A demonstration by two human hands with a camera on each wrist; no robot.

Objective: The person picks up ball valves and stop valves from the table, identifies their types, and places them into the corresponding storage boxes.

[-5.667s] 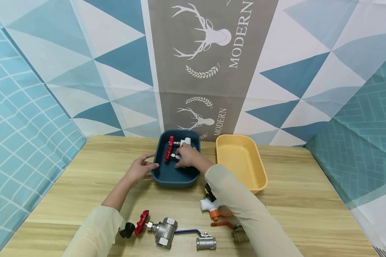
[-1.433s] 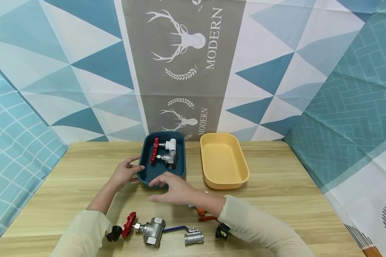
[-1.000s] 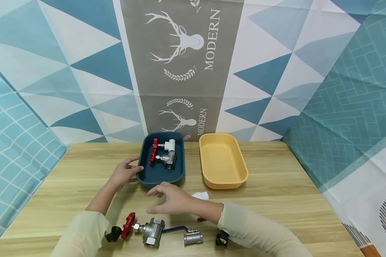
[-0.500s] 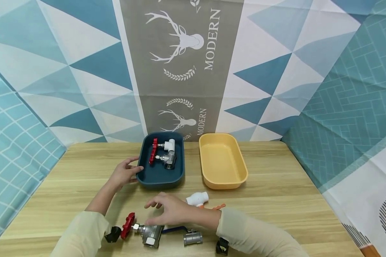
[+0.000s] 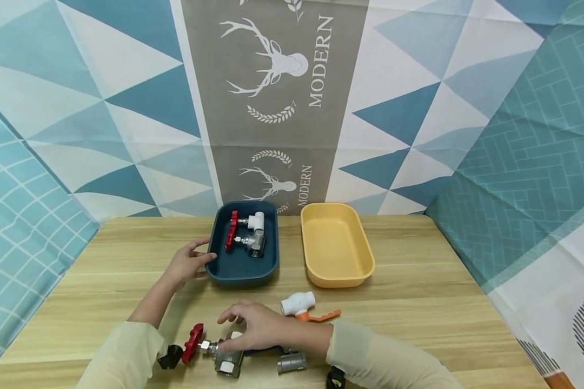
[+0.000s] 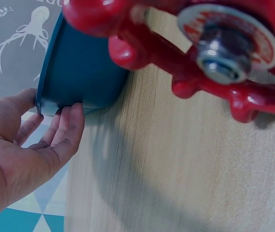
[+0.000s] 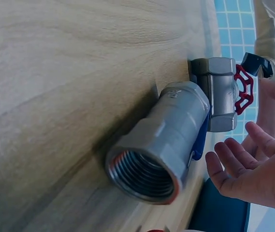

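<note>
My left hand [image 5: 187, 263] holds the near-left wall of a dark blue bin [image 5: 240, 274], thumb at the rim and fingers against the outside. In the bin lie two red-wheeled valves, one with a white body [image 5: 256, 222] and one metal [image 5: 256, 243]. My right hand [image 5: 260, 326] hovers with loosely bent, parted fingers over a large steel gate valve [image 5: 229, 363], partly covering it. That valve's red handwheel [image 6: 195, 48] looms large in the left wrist view. In the right wrist view, the right hand [image 7: 258, 164] holds nothing. Beside the gate valve lies a small steel ball valve [image 7: 159, 140] with a blue lever.
A yellow bin [image 5: 338, 282] stands right of the blue one. A white ball valve [image 5: 298, 303] with an orange lever lies in front of it. The wooden table [image 5: 418, 302] meets a patterned cloth backdrop [image 5: 394, 108] at the back.
My right hand has left the metal valve in the blue bin, drawn back toward me and come down over the gate valve. The white ball valve is uncovered. My left hand stays at the bin.
</note>
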